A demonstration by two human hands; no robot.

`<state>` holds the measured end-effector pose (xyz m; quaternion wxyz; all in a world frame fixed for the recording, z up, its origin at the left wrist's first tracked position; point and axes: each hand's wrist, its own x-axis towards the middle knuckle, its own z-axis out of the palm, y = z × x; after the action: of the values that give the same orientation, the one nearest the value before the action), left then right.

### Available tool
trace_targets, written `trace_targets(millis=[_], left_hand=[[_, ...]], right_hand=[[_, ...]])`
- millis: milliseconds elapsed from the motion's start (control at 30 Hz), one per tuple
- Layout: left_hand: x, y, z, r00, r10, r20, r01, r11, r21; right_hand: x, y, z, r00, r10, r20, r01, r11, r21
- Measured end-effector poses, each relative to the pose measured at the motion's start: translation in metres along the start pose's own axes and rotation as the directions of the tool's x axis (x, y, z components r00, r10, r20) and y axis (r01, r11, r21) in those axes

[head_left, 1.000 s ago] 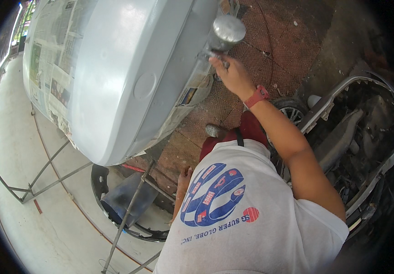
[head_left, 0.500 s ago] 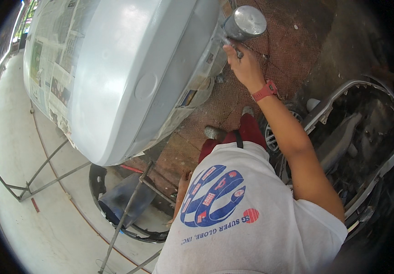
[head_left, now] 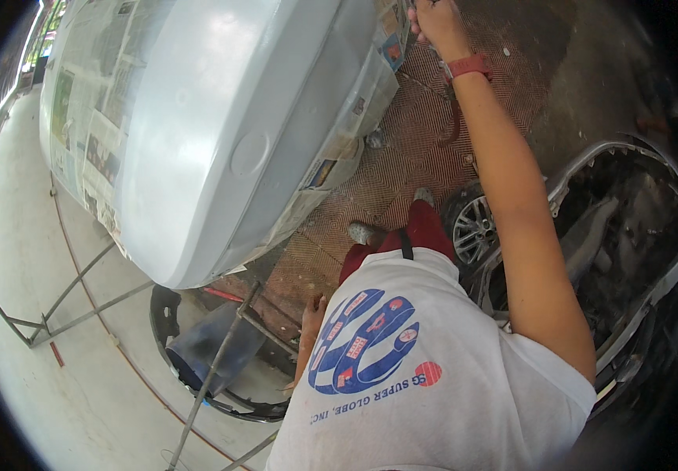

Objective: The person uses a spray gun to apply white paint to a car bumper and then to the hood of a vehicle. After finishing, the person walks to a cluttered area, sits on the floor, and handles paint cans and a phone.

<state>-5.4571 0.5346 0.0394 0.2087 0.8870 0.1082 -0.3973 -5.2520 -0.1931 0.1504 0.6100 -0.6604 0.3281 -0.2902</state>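
Observation:
At the top edge, my right hand [head_left: 437, 27] is closed on the handle of a spray gun, whose body and cup are mostly out of frame. A red-brown hose [head_left: 455, 122] hangs below it. Just left of the hand is a pale grey car body panel [head_left: 178, 141], partly covered with taped newspaper [head_left: 331, 165]. My left hand [head_left: 314, 306] hangs low beside my white shirt, mostly hidden; whether its fingers hold anything is unclear.
Metal stand bars [head_left: 209, 373] cross the lower left above a dark bumper piece [head_left: 170, 337] and a white floor [head_left: 32, 235]. A patterned mat [head_left: 378, 188] lies under my feet. At right are an alloy wheel [head_left: 472, 228] and another loose bumper [head_left: 614, 153].
My right hand has moved up and to the right along the panel, taking the spray gun's cup out of view. My left hand has barely moved.

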Motion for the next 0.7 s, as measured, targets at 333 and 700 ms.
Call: trace_targets(millis=[333, 700], left_hand=[[0.006, -0.069, 0.028, 0.997, -0.082, 0.014, 0.082, 0.997, -0.001], [-0.003, -0.051, 0.012, 0.989, -0.145, -0.004, 0.144, 0.986, -0.084]], right_hand=[[-0.073, 0.041, -0.001, 0.969, -0.24, 0.054, 0.246, 0.942, -0.227], [-0.107, 0.109, 0.006, 0.962, 0.155, 0.224, -0.098, 0.964, -0.247]])
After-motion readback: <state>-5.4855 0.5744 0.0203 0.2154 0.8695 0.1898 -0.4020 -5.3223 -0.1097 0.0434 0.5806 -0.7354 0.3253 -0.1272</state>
